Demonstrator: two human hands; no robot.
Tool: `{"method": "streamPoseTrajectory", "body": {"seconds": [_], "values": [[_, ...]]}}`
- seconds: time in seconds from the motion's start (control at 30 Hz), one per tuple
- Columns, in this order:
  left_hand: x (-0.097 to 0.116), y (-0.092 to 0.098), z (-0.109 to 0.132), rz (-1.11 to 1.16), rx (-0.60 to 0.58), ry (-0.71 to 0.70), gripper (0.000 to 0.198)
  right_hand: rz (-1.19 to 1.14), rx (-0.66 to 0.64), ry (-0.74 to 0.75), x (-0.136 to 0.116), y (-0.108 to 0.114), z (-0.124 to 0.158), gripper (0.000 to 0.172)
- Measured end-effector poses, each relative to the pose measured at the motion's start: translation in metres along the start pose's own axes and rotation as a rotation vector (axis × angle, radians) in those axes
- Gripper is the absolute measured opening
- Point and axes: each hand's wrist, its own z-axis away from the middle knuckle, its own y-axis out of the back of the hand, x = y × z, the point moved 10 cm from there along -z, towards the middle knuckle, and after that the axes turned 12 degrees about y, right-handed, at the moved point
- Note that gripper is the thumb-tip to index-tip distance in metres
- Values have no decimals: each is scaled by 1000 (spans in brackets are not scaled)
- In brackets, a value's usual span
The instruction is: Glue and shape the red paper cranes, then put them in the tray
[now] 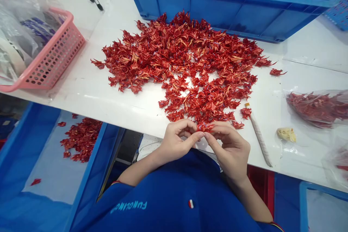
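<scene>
My left hand [181, 136] and my right hand [227, 145] meet at the table's front edge, thumbs close together. Between their fingertips they pinch a small red ribbon piece [204, 127] with pointed ends. Both hands are closed on it, and the fingers partly hide it. Just beyond them spreads a large pile of similar red ribbon pieces [174, 50], some with yellowish streaks and bluish bands. To the right of my right hand lies a slim pale stick [259, 137] with a yellowish tip, and a red piece touches its upper end.
A blue crate [217, 11] with dark green loops stands behind the pile. At left is a pink basket [59, 54] of plastic bags; below it, a blue bin [89, 181] holds red pieces. A bag of red pieces [318, 110] and a yellowish crumpled lump [286, 135] lie right.
</scene>
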Motion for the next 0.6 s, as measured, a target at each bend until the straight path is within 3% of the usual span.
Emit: {"method": "streamPoseTrajectory", "body": {"seconds": [0.2,0.33,0.47,0.6], "values": [[38,3,17,-220,116,-451,22,18,13,280,-15,-4,7,20],[54,2,31,-288,187,-627,15,-22,21,393,-21,-4,9,29],[60,-2,36,-391,199,-718,10,-92,-18,373,-20,-4,4,25],[63,-11,42,-549,165,-862,7,-184,37,210,-3,0,4,28]]}}
